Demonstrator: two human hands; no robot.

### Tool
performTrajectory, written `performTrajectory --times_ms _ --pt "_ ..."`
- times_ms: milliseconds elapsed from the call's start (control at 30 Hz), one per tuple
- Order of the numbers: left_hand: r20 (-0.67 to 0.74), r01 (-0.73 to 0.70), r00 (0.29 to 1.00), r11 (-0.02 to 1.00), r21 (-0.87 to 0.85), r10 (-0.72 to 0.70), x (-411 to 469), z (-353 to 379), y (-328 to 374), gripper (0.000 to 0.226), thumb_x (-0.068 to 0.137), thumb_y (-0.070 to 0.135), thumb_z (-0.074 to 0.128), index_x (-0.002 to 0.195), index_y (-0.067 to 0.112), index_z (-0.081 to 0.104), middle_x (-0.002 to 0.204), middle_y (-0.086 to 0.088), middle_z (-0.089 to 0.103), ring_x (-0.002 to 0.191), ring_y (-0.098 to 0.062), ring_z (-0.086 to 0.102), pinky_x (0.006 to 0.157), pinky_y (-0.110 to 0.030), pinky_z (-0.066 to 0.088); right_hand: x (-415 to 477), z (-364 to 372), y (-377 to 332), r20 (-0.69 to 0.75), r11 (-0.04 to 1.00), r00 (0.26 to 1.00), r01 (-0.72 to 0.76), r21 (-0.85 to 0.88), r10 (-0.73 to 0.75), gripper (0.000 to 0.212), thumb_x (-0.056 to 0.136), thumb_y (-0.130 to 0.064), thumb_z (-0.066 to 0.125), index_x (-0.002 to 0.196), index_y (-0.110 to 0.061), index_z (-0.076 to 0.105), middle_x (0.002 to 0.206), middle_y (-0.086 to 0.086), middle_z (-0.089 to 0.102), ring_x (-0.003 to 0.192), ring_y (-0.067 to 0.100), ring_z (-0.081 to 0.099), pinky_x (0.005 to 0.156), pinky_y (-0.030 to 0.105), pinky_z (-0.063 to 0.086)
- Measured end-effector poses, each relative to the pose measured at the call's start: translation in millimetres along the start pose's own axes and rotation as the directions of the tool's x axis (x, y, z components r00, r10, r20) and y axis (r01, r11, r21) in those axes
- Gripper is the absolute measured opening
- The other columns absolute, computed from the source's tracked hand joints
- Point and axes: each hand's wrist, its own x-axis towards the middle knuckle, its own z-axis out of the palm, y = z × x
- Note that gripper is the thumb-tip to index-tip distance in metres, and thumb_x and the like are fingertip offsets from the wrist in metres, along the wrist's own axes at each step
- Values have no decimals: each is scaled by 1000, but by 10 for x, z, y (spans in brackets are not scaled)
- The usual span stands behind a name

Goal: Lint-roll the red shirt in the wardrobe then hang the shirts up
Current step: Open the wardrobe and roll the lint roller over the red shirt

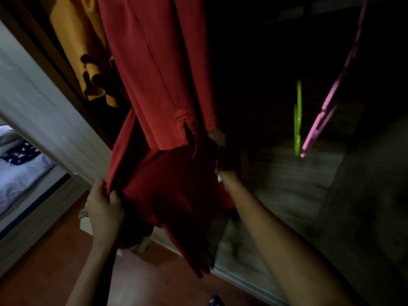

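**In the wardrobe:** The red shirt is seen hanging inside the wardrobe. It runs from 12 o'clock down to the centre of the frame, and its lower panel is drawn out toward the camera. The hem is pinched at 8 o'clock between the thumb and curled fingers of the left hand, and the cloth is held taut by it.

The right hand is reached in just right of centre, at the shirt's far edge. It is lost in shadow, so whether it is closed on anything cannot be told. A pale shape just above it may be a fingertip or the end of a lint roller; no roller can be made out for certain.

A yellow garment hangs at 11 o'clock, just beside the red shirt. A green hanger and a pink hanger hang bare at 2 o'clock, well apart from it. A bed is glimpsed at 9 o'clock.

The task is judged to be at its opening stage. The shirt is spread for rolling, but no cleaned patch can be told. The hanging of the shirts is judged to be left undone, as the two bare hangers suggest.
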Motion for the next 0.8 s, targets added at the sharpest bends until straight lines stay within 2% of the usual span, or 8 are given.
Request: performTrajectory --times_ms 67,167,267,333,433,500,600,800 --pt "-1 -5 1000 1000 11 5 1 -17 -12 15 90 -6 41 88 -2 55 78 -19 55 66 -25 48 59 -31 36 127 -202 -73 -89 993 992 -83 87 91 26 104 -22 39 117 -6 55 90 0 48 75 11 46 65 22 38" --pt "-2 -19 1000 1000 24 19 -3 -32 26 15 88 -8 41 88 -2 55 77 -15 54 64 -21 47 60 -29 37 201 -260 -58 -114 981 982 -137 139 153 37 106 -17 38 133 4 50 91 6 48 78 20 45 58 20 39" --pt "-2 -23 1000 1000 12 23 -14 -24 53 17 88 -10 41 85 0 54 74 -13 52 61 -13 43 57 -28 34 288 16 252 -108 995 989 -103 -13 101 40 105 -28 40 94 4 60 65 3 38 57 16 39 60 26 49" --pt "1 -33 999 999 8 33 -8 -20 49 17 87 -11 41 87 0 55 74 -13 53 61 -12 43 57 -27 35 262 275 741 -67 996 996 -61 -67 56 35 103 -43 37 94 -16 57 67 -6 42 54 5 38 50 20 39" --pt "-8 -45 999 999 23 46 21 -28 14 18 85 -12 42 87 -1 56 73 -11 53 61 -13 43 58 -26 35 -139 546 1368 68 979 997 -22 -202 36 16 103 -36 40 93 -27 48 71 -12 42 59 -2 38 44 10 36" --pt "-3 -40 999 999 22 40 27 -28 1 19 87 -10 42 89 1 57 74 -10 54 62 -16 46 58 -28 37 -349 636 1601 176 967 982 -17 -256 64 18 104 -29 42 97 -20 56 84 -3 57 74 2 51 60 6 39" --pt "0 -33 999 999 24 33 15 -2 -17 18 88 -9 42 88 3 56 71 -6 52 61 -14 46 58 -28 36 -496 654 1553 216 955 976 43 -294 22 35 101 -32 47 127 -10 58 122 6 63 111 16 59 84 20 38" --pt "-10 -3 1000 999 51 3 -50 100 -115 17 90 -1 45 92 9 58 78 -9 60 71 -25 54 68 -37 42 -896 573 529 57 950 950 309 -32 -307 40 98 -41 52 122 -10 60 106 0 66 98 10 61 84 26 47"
